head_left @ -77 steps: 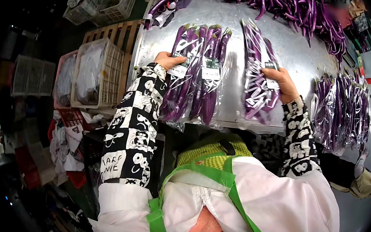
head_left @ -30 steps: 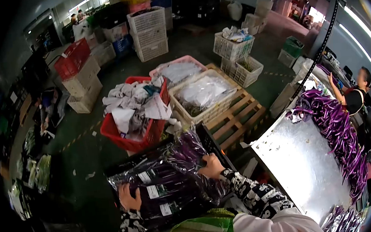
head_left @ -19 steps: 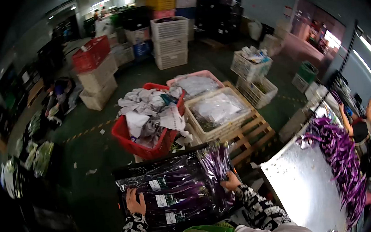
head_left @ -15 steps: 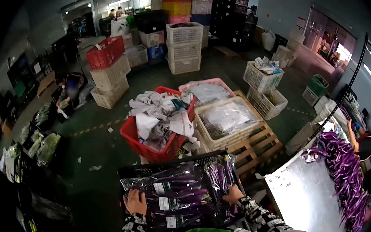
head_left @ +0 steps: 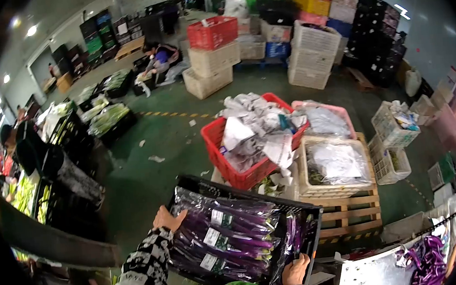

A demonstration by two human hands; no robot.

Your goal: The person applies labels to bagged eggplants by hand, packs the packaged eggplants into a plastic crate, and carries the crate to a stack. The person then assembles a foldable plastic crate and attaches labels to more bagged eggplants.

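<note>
At six o'clock, close to the body, has a black crate (head_left: pixel 226 188) between left grip (head_left: pixel 168 220) and right grip (head_left: pixel 296 271), with the far rim slanting down between three and four o'clock. Holds the left grip between seven and eight o'clock, at the crate's left side, thumb spread from the fingers and pointing inward over bagged eggplants (head_left: pixel 236 249). Holds the right grip at five o'clock, bent over the crate's right end, beside a narrower packet (head_left: pixel 292 236). With fingers partly hidden, cannot fairly tell whether closed on the rim or merely resting there.

Contains, inside the black crate, the bagged eggplants side by side in clear film, with three white labels (head_left: pixel 212 236) in a slanting row; along the right end, the narrower packet, lying crosswise.

Shows, near the clock's centre, a red crate (head_left: pixel 239 178) heaped with crumpled sheets (head_left: pixel 260 113); at three o'clock, a pink crate (head_left: pixel 349 116); toward four, a white crate (head_left: pixel 323 193) on a wooden pallet (head_left: pixel 346 214). Includes, between four and five, a metal tabletop (head_left: pixel 367 275) bearing loose eggplants (head_left: pixel 427 261); at eleven, a crouching person (head_left: pixel 162 59).
</note>
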